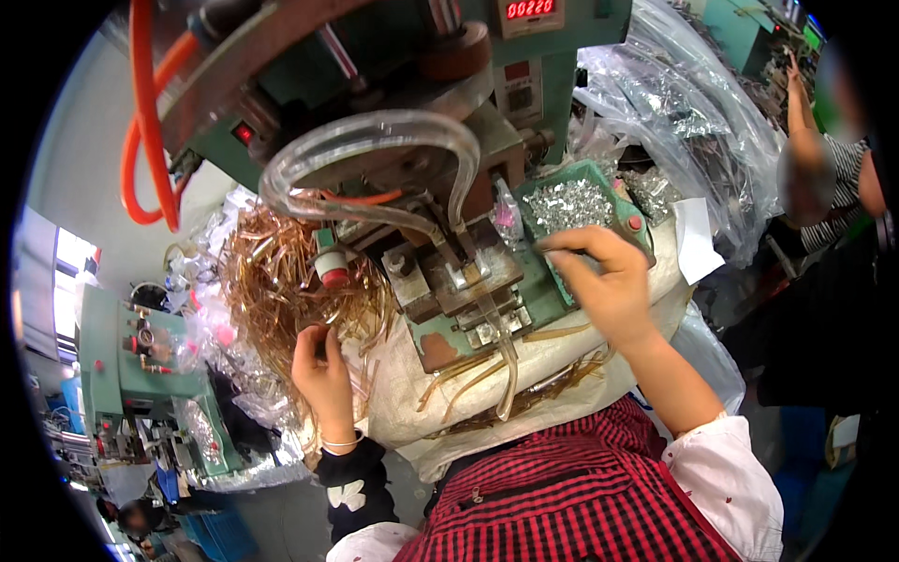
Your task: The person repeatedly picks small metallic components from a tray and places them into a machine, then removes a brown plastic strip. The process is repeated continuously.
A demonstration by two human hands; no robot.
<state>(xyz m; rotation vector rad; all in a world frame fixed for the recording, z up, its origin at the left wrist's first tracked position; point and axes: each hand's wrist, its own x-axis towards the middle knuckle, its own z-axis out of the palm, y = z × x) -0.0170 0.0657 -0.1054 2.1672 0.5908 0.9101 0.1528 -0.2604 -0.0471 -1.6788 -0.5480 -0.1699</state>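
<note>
Your left hand (323, 367): closed around thin brass-coloured strips (281, 272), at the near edge of the tangled heap of them that lies left of the machine.

Your right hand (604, 281): fingers curled and pinched at the near left corner of the green tray (634, 208); whether a piece sits between the fingertips you cannot tell.

Green tray: shallow, open, set on the right side of the green press machine (403, 122). It is filled with small silvery metal pieces (567, 203), loose and heaped.

Clear plastic bag (693, 112): large, crumpled, just behind and right of the tray; more silvery pieces show through it.

Green press machine: directly ahead of you, with a red digital counter (530, 9) on top, a clear looped hose (375, 140) across its front and an orange hose (145, 122) on its left. A red-capped cylinder (332, 267) stands at its left side, just beside the brass heap.

White cloth (421, 393): covers the surface under the machine's front; a few brass strips lie across it, near your red checked apron (571, 496).

Second green machine (131, 365): lower left, well apart.

Another person (833, 178) in a striped top: far right, arm raised.
</note>
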